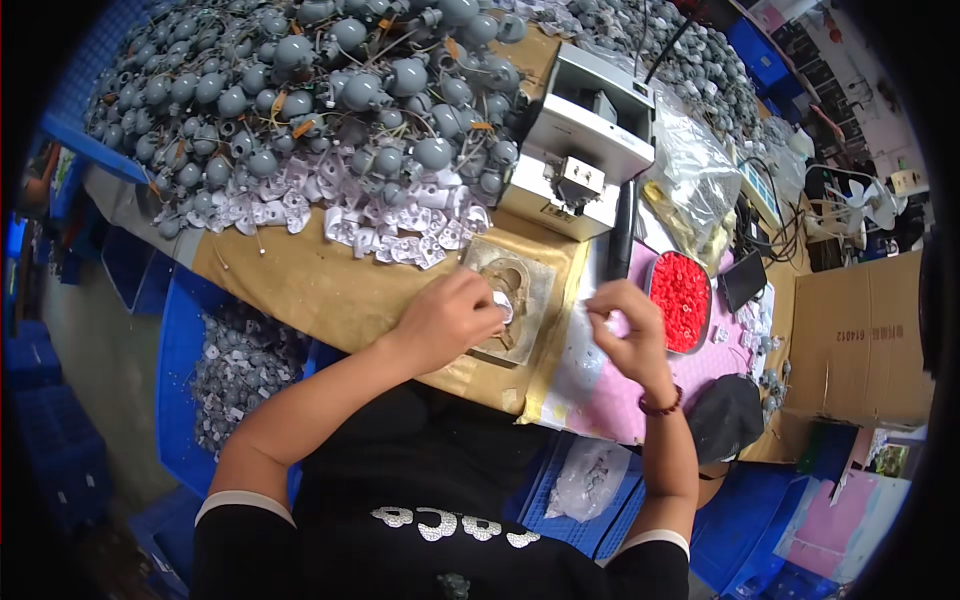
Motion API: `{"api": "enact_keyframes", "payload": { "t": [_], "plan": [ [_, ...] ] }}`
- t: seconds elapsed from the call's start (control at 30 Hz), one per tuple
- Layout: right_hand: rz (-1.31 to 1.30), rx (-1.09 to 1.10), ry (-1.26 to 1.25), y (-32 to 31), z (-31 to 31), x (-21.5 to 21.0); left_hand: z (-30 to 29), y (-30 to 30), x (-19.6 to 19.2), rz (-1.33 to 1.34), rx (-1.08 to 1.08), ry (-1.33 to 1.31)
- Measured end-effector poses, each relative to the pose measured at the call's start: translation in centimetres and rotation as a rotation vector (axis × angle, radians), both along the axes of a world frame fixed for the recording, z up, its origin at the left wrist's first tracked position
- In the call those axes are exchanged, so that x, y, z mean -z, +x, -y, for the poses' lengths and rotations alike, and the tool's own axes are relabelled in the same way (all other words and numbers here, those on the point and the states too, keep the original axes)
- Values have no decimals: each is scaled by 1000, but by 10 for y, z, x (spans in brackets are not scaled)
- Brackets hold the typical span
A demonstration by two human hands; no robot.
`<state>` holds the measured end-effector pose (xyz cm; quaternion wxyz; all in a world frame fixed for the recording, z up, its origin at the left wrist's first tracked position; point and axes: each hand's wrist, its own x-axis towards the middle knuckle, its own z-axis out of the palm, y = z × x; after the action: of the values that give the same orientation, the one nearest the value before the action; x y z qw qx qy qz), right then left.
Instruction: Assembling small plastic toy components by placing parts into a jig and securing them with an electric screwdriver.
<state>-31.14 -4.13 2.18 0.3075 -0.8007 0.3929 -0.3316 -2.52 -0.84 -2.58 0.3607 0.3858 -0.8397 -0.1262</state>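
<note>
My left hand [450, 318] is closed, its fingertips on a small white plastic part [503, 304] over a square metal fixture plate [540, 290] with a shaped hollow. To the right of the plate, my right hand [634, 328] is raised with thumb and fingers pinched. Whatever it holds, if anything, is too small to make out. Beside that hand stands a tray of small red pieces [682, 300]. Beyond the plate is a grey-and-white bench machine [577, 150] with a dark tool head. White plastic parts [400, 215] lie loose to its left.
A large heap of grey, round-bodied parts with wires [290, 90] covers the far left. Below the table edge, a blue crate [180, 400] holds more parts. Clear plastic bags [690, 150], a black cloth item [725, 418] and a cardboard box [860, 340] are on the right.
</note>
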Motion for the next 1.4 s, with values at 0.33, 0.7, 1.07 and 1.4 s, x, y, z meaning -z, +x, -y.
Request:
{"api": "enact_keyframes", "payload": {
  "t": [0.33,0.7,1.07,1.4],
  "plan": [
    [-68,-145,-412,80,8,36,9,-10,-10,-34,-172,250],
    [-247,-15,-466,82,-11,44,73,31,-98,59,-333,-309],
    [36,26,-84,66,-9,21,147,68,-145,216,-331,-374],
    [198,92,-227,90,41,-43,107,83,-155,94,-50,-70]
  ]
}}
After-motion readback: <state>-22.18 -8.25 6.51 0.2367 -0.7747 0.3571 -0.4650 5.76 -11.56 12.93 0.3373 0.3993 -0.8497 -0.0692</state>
